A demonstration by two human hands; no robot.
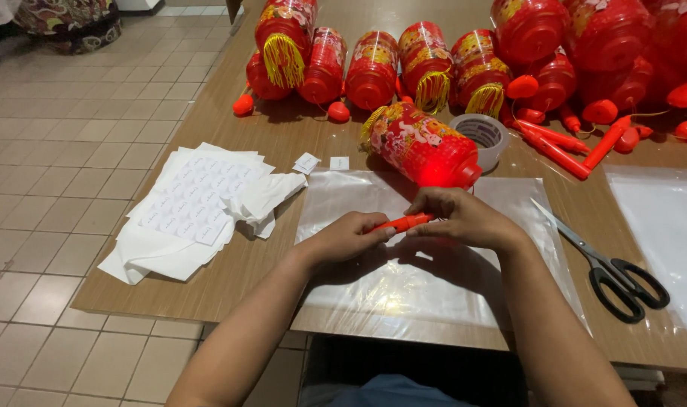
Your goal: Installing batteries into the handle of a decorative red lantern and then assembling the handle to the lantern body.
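My left hand [349, 237] and right hand [464, 218] together pinch an orange stick [405, 222] over the clear plastic sheet [389, 294], near the lit red lantern [422, 147].

Orange plastic stick [405, 222], horiz., pinched at both ends over clear sheet.

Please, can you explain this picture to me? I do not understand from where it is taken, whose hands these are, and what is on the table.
A camera on a person's head looks down at that person's own two bare hands. The left hand and the right hand together hold a thin orange stick. Just behind them lies a red lantern, glowing at one end. All this sits on a wooden table, over a clear plastic sheet. Nearby are white sticker sheets, a tape roll, black scissors and a row of more red lanterns.
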